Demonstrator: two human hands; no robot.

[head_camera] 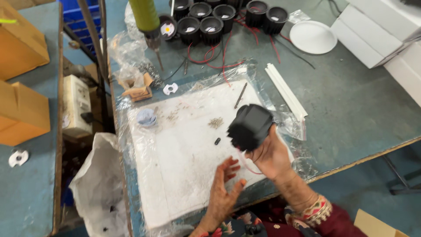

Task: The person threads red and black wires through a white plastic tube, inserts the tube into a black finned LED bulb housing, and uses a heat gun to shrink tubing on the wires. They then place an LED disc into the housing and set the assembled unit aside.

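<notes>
While the right hand [272, 156] lifts a black housing [251, 126], the left hand [223, 188] hovers — open.

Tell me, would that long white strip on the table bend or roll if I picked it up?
The white strip looks straight and thin, so it is probably light and fairly stiff, perhaps flexing a little at the ends. Its edges look flat, so it likely would not roll on the table. Being so slim, it might snap if bent hard.
</notes>
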